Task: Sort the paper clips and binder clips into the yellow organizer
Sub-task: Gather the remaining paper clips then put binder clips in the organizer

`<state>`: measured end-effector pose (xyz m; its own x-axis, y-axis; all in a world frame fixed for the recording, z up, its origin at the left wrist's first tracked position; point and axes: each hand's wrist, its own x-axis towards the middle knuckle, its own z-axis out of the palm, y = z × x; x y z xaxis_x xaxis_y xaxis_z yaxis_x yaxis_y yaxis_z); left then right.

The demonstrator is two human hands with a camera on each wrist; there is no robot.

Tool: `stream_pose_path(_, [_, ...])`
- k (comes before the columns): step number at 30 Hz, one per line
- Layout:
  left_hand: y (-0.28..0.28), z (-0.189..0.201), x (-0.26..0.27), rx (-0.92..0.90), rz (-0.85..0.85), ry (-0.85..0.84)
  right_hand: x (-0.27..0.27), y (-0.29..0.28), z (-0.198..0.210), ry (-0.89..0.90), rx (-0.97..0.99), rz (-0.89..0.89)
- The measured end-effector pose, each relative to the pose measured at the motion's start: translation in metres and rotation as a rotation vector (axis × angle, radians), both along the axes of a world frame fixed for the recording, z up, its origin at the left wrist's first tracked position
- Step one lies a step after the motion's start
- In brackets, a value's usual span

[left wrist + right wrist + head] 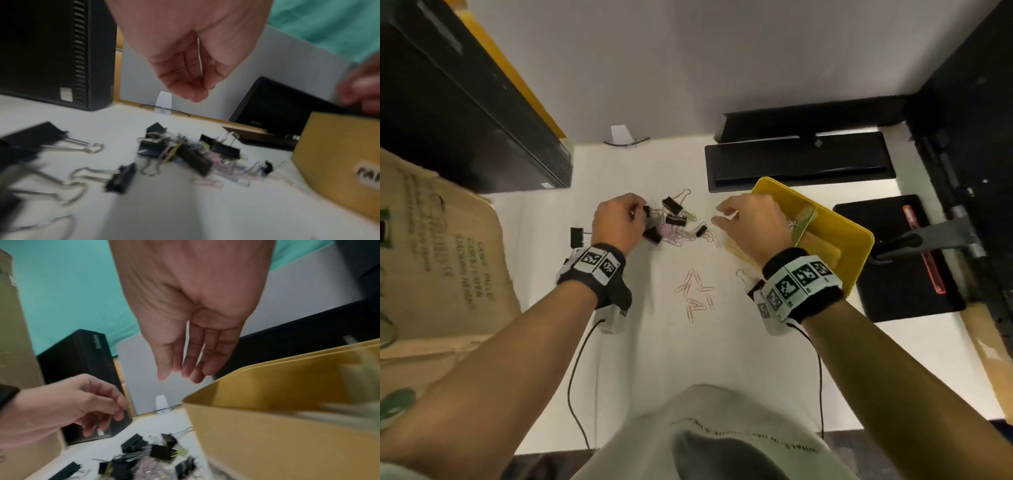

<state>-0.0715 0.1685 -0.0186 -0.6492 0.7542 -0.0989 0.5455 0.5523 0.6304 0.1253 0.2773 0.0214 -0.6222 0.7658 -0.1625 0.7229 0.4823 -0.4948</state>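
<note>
A pile of black binder clips [673, 219] mixed with pink and yellow paper clips lies mid-table; the left wrist view shows it blurred [191, 155]. My left hand [637, 212] hovers over the pile's left edge with loosely curled fingers [195, 87] and nothing visible in them. One binder clip [577, 236] lies apart on the left. Loose pink paper clips [695, 294] sit nearer to me. The yellow organizer [835, 236] stands on the right. My right hand [722, 216] hangs empty above its left rim [287, 434], fingers [180, 374] straight and relaxed.
A black computer tower [465, 102] stands at the back left, with a brown cardboard box [431, 257] in front of it. A black device [798, 164] lies behind the organizer and a black pad [900, 260] to its right. A white partition closes the back.
</note>
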Motion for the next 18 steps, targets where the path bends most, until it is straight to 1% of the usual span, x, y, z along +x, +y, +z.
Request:
stream_pose_path(1, [-0.005,-0.001,-0.003,-0.084,-0.028,0.068,-0.009,-0.005,0.000,0.027,-0.005,0.052])
stream_pose_path(3, [-0.014,-0.006,-0.004,-0.208,-0.116,0.148,-0.027,-0.014,-0.008,0.005,-0.028,0.160])
stream_pose_path(5, [-0.019,-0.011,-0.003,-0.257,-0.196,0.150,-0.040,-0.020,-0.023,-0.041,-0.062,0.236])
stream_pose_path(8, [-0.017,-0.022,0.000,-0.271,-0.215,0.122,-0.056,-0.024,-0.045,-0.097,-0.037,0.305])
stream_pose_path(11, [-0.010,-0.031,0.005,-0.292,-0.205,0.118,-0.074,-0.022,-0.058,-0.186,0.020,0.329])
stream_pose_path(15, [-0.007,-0.040,0.007,-0.376,-0.186,0.115,-0.090,-0.020,-0.066,-0.242,0.053,0.297])
stream_pose_path(18, [-0.009,-0.046,0.006,-0.334,-0.228,0.117,-0.092,-0.019,-0.069,-0.239,0.077,0.297])
